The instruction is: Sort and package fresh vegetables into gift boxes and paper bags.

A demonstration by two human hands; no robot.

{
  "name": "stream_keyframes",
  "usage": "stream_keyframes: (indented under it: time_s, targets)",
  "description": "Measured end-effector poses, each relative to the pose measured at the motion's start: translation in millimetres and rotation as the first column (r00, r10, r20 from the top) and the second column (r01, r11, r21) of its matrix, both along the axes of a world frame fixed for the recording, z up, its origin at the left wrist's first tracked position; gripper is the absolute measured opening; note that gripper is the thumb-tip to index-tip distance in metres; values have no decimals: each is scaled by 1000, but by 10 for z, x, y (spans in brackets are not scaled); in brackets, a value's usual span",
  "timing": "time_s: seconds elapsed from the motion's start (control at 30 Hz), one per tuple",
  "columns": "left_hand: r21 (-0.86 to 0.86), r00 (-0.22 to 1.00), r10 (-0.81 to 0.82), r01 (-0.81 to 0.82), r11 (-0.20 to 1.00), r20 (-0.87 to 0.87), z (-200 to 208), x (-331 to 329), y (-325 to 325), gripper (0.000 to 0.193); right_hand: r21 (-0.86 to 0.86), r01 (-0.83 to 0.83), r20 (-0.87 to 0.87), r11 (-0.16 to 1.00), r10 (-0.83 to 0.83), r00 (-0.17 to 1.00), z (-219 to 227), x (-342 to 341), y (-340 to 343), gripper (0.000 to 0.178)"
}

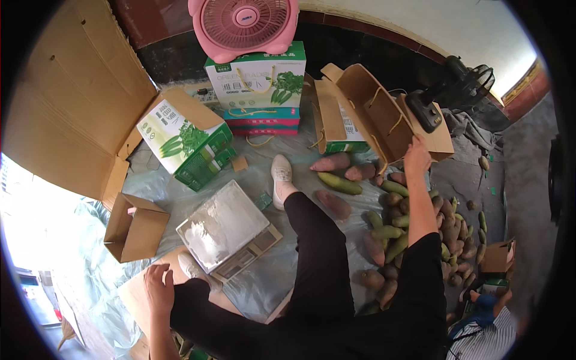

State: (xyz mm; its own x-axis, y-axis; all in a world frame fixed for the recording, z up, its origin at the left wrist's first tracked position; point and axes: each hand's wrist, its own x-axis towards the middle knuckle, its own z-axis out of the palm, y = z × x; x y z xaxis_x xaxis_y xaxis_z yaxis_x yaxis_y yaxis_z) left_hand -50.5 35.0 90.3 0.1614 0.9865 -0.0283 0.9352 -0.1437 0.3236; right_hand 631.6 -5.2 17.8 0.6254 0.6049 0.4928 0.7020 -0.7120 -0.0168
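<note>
My right hand [418,157] reaches forward and grips the near edge of an open cardboard gift box [391,129], which lies tilted with its inside showing and rope handles along its sides. Below that arm, green radishes [340,183] and pinkish root vegetables [333,204] lie in a heap on the plastic sheet. My left hand [159,291] is beside my left knee, fingers loosely apart, holding nothing. Between my legs and the left-hand boxes stands a weighing scale [225,225] with a worn, whitish metal platform.
A pink fan [246,24] stands on a printed gift box [258,84] at the back. A white-and-green box [186,141] and a small open carton [137,228] are on the left. A black fan [447,90] stands at back right. Another person [489,330] is at lower right.
</note>
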Motion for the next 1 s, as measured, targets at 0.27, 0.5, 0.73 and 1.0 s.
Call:
stream_keyframes:
  time_s: [0.27, 0.5, 0.73, 1.0]
  targets:
    - [64, 998, -52, 50, 997, 31, -4, -175, -150, 18, 54, 51, 22, 997, -52, 998, 1257, -142, -566, 20]
    - [192, 998, -41, 30, 981, 55, -64, -308, -304, 17, -71, -168, 130, 983, 176, 976, 2170, -928, -283, 13]
    - [343, 943, -65, -54, 938, 327, 125, -284, -370, 13, 38, -531, 334, 847, 490, 805, 2570, -1728, 32, 12]
    - [-79, -259, 153, 275, 958, 954, 1355, 640, -422, 50, 174, -910, 674, 376, 628, 388, 2707, -3193, 117, 6]
